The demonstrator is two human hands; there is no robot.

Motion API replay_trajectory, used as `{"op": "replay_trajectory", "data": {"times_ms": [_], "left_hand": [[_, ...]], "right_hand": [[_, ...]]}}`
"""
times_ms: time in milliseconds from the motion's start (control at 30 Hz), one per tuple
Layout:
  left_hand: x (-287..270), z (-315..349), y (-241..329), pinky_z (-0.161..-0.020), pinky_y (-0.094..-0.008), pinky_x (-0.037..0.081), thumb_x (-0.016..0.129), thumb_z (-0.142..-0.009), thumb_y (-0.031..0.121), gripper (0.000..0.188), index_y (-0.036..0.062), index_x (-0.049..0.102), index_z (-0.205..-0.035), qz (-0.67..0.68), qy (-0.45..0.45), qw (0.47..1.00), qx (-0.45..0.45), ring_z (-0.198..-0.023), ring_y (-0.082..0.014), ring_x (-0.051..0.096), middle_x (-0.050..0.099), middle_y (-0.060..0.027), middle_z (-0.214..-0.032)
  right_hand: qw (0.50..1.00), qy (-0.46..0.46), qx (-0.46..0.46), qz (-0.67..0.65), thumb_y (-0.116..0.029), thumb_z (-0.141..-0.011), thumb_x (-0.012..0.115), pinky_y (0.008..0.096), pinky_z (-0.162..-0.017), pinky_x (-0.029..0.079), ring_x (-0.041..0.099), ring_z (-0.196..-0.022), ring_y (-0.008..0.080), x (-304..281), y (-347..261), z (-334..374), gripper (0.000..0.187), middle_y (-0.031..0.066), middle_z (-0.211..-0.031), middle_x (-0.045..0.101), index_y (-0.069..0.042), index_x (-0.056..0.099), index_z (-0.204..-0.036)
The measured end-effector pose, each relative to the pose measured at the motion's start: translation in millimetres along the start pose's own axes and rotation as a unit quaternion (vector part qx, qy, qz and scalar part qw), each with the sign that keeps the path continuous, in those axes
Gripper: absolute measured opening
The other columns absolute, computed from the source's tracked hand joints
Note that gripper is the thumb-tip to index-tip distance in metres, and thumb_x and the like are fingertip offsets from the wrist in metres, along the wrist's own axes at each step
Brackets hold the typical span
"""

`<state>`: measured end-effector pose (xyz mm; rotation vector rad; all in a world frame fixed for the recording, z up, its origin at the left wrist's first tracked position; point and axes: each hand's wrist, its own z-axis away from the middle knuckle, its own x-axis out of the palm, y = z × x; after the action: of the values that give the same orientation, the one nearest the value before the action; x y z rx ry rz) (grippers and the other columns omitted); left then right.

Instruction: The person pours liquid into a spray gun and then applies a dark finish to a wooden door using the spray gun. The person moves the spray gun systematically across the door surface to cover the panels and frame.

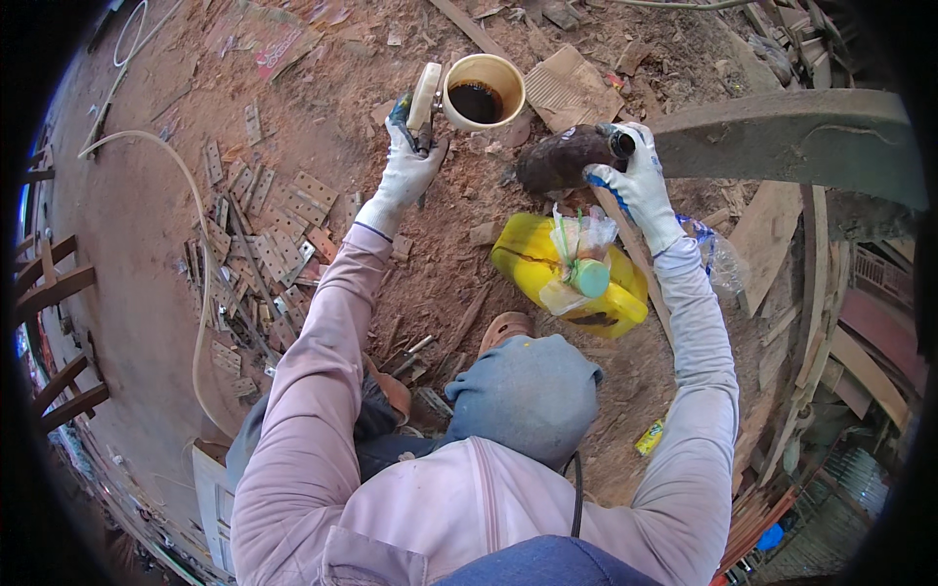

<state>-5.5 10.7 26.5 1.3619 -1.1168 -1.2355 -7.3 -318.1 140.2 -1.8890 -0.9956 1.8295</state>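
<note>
My left hand (405,174), in a white glove with blue-stained fingertips, is closed round a dark handle that looks like part of a spray gun. Beside its fingers is a round cream cup (509,86), open at the top, with dark brown liquid inside. A pale lid-like disc (423,96) stands edge-on between hand and cup. My right hand (633,176), gloved too, grips the neck of a dark brown bottle (562,161). The bottle lies tilted, its open mouth toward the right and its body toward the cup. Nothing is seen pouring.
A yellow jug (523,244) with a green cap and plastic film lies below the bottle. Many metal hinges (293,210) are scattered at left, near a pale hose (200,186). Cardboard (572,88) rests behind. A wooden beam (782,132) and boards stand at right.
</note>
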Motion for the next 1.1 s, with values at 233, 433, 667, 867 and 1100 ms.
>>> {"op": "replay_trajectory", "data": {"times_ms": [233,433,667,867,1100], "left_hand": [[11,6,6,-0.108,-0.0334,0.038,0.070,-0.090,0.013,0.083,0.0077,0.015,-0.151,0.044,-0.026,0.997,-0.052,-0.131,-0.0205,0.042,0.042,-0.0126,-0.141],[23,10,7,-0.108,-0.0342,0.038,0.070,-0.088,0.011,0.084,0.0067,0.014,-0.151,0.045,-0.028,0.998,-0.036,-0.131,-0.0226,0.043,0.041,-0.0141,-0.140],[26,12,12,-0.106,-0.0321,0.040,0.067,-0.084,0.000,0.089,0.0045,0.009,-0.152,0.027,-0.060,0.996,-0.061,-0.133,-0.0229,0.039,0.035,-0.0162,-0.143],[31,15,20,-0.107,-0.0332,0.038,0.067,-0.085,0.002,0.086,0.0024,0.012,-0.150,0.023,-0.076,0.995,-0.057,-0.134,-0.0241,0.039,0.036,-0.0176,-0.142],[47,21,2,-0.103,-0.0310,0.042,0.067,-0.088,0.006,0.086,0.0051,0.010,-0.152,0.032,-0.077,0.996,-0.041,-0.130,-0.0196,0.042,0.038,-0.0138,-0.144]], "right_hand": [[0.983,-0.072,-0.059,0.156,-0.028,-0.072,0.085,0.0406,-0.096,0.048,0.053,-0.116,0.0345,-25,-3,-1,0.075,0.0168,-0.126,0.046,-0.009,0.049,-0.135],[0.935,-0.123,-0.035,0.331,-0.004,-0.085,0.065,0.0425,-0.089,0.053,0.057,-0.112,0.0356,-49,-2,1,0.048,0.0141,-0.123,0.051,-0.011,0.052,-0.130],[0.958,0.042,-0.040,0.280,-0.004,-0.083,0.067,0.0398,-0.082,0.054,0.066,-0.097,0.0324,-74,-30,-10,0.034,0.0134,-0.109,0.063,-0.008,0.063,-0.117],[0.989,-0.061,-0.049,0.128,-0.004,-0.077,0.074,0.0355,-0.082,0.053,0.066,-0.095,0.0285,-68,-65,-17,0.038,0.0120,-0.106,0.065,-0.004,0.065,-0.113],[0.955,-0.135,-0.141,0.225,-0.010,-0.075,0.077,0.0380,-0.079,0.053,0.067,-0.090,0.0315,-67,-60,-35,0.034,0.0118,-0.101,0.066,-0.003,0.066,-0.107]]}}
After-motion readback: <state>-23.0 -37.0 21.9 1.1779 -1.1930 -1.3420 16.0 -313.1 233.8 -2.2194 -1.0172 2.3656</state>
